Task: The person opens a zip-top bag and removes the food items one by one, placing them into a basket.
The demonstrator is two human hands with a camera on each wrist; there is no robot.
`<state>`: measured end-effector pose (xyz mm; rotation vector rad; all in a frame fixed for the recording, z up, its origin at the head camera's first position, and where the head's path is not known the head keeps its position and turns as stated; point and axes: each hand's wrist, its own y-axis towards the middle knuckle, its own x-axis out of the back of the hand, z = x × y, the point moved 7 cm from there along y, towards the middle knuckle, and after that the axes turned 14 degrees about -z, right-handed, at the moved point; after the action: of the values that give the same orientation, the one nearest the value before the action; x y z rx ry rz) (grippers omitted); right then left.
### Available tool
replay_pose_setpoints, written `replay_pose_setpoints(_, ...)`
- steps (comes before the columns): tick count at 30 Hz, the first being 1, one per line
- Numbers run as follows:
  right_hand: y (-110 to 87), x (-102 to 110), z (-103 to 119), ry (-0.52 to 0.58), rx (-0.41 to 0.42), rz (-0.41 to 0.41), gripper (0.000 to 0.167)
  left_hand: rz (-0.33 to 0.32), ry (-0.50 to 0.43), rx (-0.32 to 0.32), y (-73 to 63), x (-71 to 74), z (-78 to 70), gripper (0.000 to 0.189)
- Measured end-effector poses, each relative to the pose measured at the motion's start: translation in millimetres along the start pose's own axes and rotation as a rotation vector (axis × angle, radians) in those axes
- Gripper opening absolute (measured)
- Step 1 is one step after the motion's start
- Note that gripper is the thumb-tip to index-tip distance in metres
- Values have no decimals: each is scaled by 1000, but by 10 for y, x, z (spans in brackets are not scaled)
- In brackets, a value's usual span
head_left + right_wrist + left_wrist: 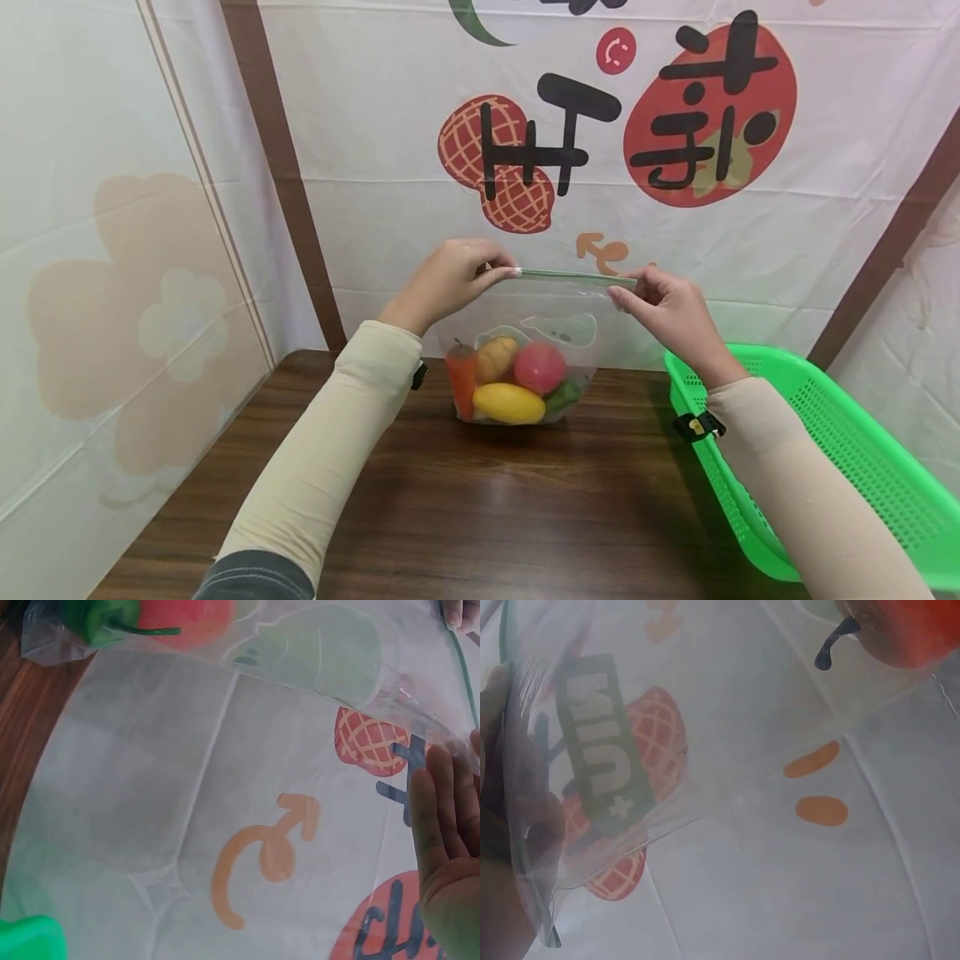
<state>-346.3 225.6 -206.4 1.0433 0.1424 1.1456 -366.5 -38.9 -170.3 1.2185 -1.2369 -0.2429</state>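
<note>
A clear zip-top bag (558, 298) with a green closure strip hangs upright between my hands at the back of the table. Thumb and fingers of my left hand (457, 279) pinch the strip's left end. My right hand (671, 312) pinches its right end. Inside the bag lie an orange carrot (462, 383), a brown potato-like piece (496, 358), a pinkish-red round fruit (540, 368), a yellow oval fruit (510, 403) and a green pepper-like piece (101, 619). Whether the bag's bottom touches the table cannot be told.
On the right of the brown wooden table (480, 517) stands a green perforated plastic basket (847, 400), partly behind my right forearm. A printed white cloth (375, 125) hangs behind the table, and another cloth (75, 250) hangs along the left side.
</note>
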Motion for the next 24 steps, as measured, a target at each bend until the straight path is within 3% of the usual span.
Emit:
replay_pose_setpoints(5, 41, -54, 194, -77, 133, -12, 26, -9, 3, -22, 3, -3, -27, 17)
replay_pose_setpoints(10, 53, -132, 502, -176, 386, -25, 28, -13, 5, -20, 2, -15, -26, 17)
replay_pose_setpoints(13, 44, -187, 653, -237, 486, -24, 33, -15, 1, -13, -1, -15, -17, 16)
replay_pose_setpoints(20, 76, -393, 773, -282, 483, 54, 34, -11, 6, -12, -1, -12, -21, 17)
replay_pose_setpoints(24, 80, -501, 843, -254, 521, 72, 30, -10, 0, -19, -2, -5, -35, 17)
